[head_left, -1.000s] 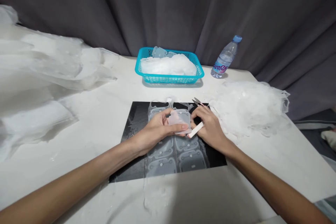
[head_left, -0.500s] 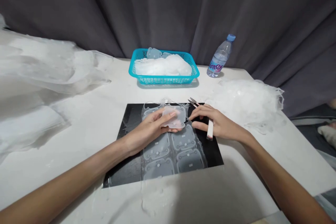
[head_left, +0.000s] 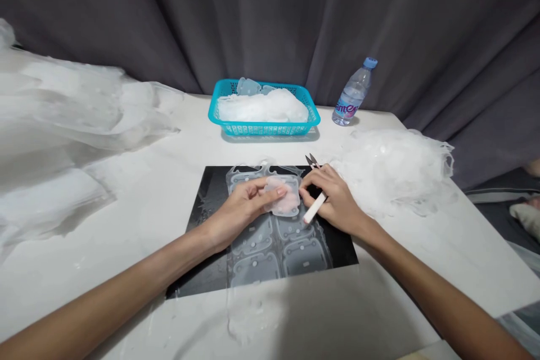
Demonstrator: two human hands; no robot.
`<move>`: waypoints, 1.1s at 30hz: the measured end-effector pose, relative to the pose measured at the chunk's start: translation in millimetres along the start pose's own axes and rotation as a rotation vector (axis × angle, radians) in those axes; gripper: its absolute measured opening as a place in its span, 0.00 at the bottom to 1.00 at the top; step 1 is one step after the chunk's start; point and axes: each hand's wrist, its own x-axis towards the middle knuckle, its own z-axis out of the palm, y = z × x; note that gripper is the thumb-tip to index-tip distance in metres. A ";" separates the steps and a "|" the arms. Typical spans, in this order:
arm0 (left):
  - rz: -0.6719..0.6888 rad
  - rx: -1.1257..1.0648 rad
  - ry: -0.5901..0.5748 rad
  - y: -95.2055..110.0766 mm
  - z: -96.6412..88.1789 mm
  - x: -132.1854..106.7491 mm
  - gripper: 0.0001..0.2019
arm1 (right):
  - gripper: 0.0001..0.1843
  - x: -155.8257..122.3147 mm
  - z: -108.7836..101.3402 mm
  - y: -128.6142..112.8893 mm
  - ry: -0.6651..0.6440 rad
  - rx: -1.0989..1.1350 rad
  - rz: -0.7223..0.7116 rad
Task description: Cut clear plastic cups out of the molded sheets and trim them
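My left hand (head_left: 258,202) holds a small translucent, squarish moulded silicone piece (head_left: 287,198), thumb on its face and fingers behind. My right hand (head_left: 331,197) is closed around thread snips (head_left: 315,207). Their dark blades (head_left: 312,161) point away past the knuckles, and the white handle end sticks out below the palm. Its thumb and forefinger are pinched together at the piece's right edge; whether they grip it is hard to see. Under both hands a clear sheet of joined moulded pieces (head_left: 258,267) lies on a black mat (head_left: 343,247).
A turquoise basket (head_left: 270,128) holding whitish translucent pieces stands at the back. Right of it is a water bottle (head_left: 352,93). A heap of clear scraps (head_left: 396,166) lies to the right, and large bundles of translucent sheets (head_left: 63,118) fill the left. A grey curtain (head_left: 261,17) hangs behind.
My right hand has moved left and turned, its thumb and forefinger closing at the piece's edge. The snips' handle has swung left. The held piece is tilted more upright.
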 end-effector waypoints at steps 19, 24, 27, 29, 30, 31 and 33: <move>0.136 0.512 0.060 -4.4 -0.7 -11.1 0.17 | 0.14 50.8 -11.7 -14.1 -0.334 0.200 0.042; 0.170 0.551 -0.003 -1.6 -1.9 -9.9 0.17 | 0.15 60.1 -9.0 -14.6 -0.407 0.373 0.077; 0.228 0.566 0.026 -6.3 0.9 -14.0 0.15 | 0.11 55.4 -2.2 -6.9 -0.401 0.183 0.076; 0.303 0.652 0.060 -11.6 4.0 -19.1 0.14 | 0.08 53.9 6.8 -1.4 -0.316 -0.070 0.062; 0.337 0.700 0.065 -13.9 5.3 -21.5 0.13 | 0.08 54.2 10.8 1.3 -0.276 -0.182 0.047; 0.360 0.733 0.072 -15.4 6.3 -23.2 0.13 | 0.08 55.4 13.3 3.9 -0.253 -0.258 0.033; 0.357 0.733 0.108 -15.7 6.7 -24.3 0.14 | 0.07 59.1 11.7 8.9 -0.277 -0.279 0.019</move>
